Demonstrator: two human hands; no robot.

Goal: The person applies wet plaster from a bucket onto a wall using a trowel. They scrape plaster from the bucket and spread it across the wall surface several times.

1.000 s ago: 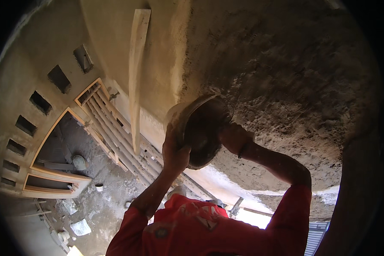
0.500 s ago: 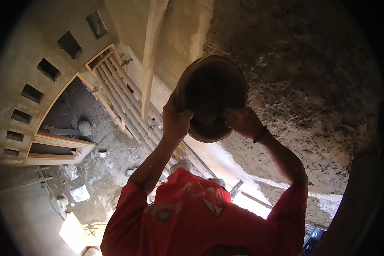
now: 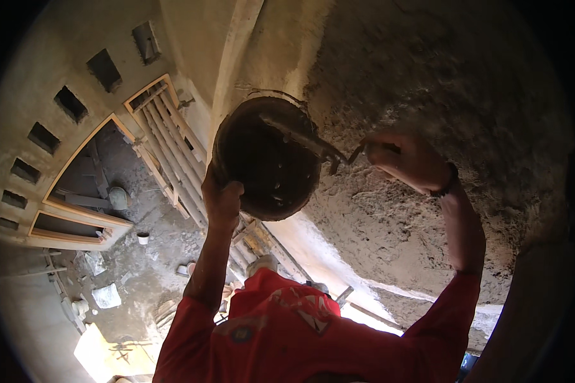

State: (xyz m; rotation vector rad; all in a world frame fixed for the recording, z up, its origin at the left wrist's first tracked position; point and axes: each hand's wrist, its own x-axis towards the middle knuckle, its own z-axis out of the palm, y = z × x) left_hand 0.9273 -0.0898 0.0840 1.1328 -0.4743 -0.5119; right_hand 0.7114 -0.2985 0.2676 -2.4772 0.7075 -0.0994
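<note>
A dark, round mortar pan [image 3: 265, 207] is held up in front of me, its mouth facing me and its inside in deep shadow. My left hand [image 3: 222, 199] grips its lower left rim, thumb over the edge. To the right of the pan, my right hand [image 3: 406, 159] is closed round the handle of a trowel [image 3: 300, 135]. The trowel's bent neck crosses the pan's right rim and its blade reaches over the pan's mouth. Behind both hands rises a wall [image 3: 390, 204] coated in rough, damp plaster. What lies in the pan is too dark to make out.
A slanting wooden post [image 3: 239, 51] stands left of the pan. Below it run long scaffold poles [image 3: 172, 143]. On the floor far below are a small white bucket [image 3: 143, 238], a grey bucket [image 3: 119, 198] and a white sack [image 3: 107, 295]. Window openings [image 3: 70, 104] pierce the left wall.
The pan has moved left in my left hand. My right hand has left the pan's rim and moved right, and a trowel now shows in it.
</note>
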